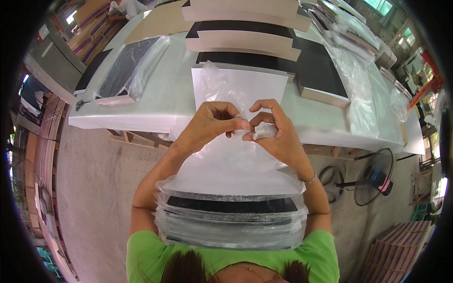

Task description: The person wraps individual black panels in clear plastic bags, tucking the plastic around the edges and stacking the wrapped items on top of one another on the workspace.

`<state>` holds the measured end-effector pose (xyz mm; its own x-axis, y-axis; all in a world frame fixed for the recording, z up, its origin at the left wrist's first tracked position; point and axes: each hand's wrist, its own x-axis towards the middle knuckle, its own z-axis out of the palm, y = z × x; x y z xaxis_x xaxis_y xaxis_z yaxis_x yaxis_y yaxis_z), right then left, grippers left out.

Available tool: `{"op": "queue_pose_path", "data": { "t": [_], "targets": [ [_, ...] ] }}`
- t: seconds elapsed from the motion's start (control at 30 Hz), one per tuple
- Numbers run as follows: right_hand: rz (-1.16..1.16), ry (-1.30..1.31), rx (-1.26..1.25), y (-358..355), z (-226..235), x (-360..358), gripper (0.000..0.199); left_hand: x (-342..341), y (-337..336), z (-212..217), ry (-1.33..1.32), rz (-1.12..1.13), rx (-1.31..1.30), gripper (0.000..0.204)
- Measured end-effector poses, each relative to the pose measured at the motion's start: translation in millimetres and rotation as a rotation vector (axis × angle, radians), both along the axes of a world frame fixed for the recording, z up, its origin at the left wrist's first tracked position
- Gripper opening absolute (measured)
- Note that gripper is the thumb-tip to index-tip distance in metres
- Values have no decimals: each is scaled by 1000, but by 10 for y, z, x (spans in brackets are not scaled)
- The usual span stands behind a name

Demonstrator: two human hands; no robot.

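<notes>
My left hand (221, 120) pinches the gathered top of a clear plastic bag (231, 151), thumb and fingertips pressed together. Close beside it, my right hand (276, 132) has its lower fingers curled round a bunch of the same plastic, its forefinger bent and raised. The bag surrounds a stack of black and white boards (231, 203) that lies against my body. Just beyond my hands, a white sheet or board (269, 87) and a crumpled bit of plastic (214, 78) show in front of stacked black-topped boards (245, 59).
A plastic-wrapped black stack (127, 66) and dark scissors (81, 104) lie on the left of the white-covered table (151, 113). Another black-topped stack (321, 70) is at right, near loose plastic (361, 99). A floor fan (375, 177) stands right. A person (127, 8) is far left.
</notes>
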<state>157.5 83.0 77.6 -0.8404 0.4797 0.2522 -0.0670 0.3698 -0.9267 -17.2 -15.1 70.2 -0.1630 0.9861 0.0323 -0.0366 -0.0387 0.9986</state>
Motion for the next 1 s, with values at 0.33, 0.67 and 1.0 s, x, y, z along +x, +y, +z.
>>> {"op": "queue_pose_path", "data": {
  "t": [0.33, 0.67, 1.0],
  "targets": [
    [2, 161, 430, 164, -23, 59, 44, 50, 6, -14, -88, -71, -21, 17],
    [1, 233, 539, 151, -125, 28, 49, 20, 38, -153, -233, -65, -17, 25],
    [-143, 291, 525, 83, -138, -47, 27, 8, 23, -170, -164, -34, -43, 22]
  ]
}}
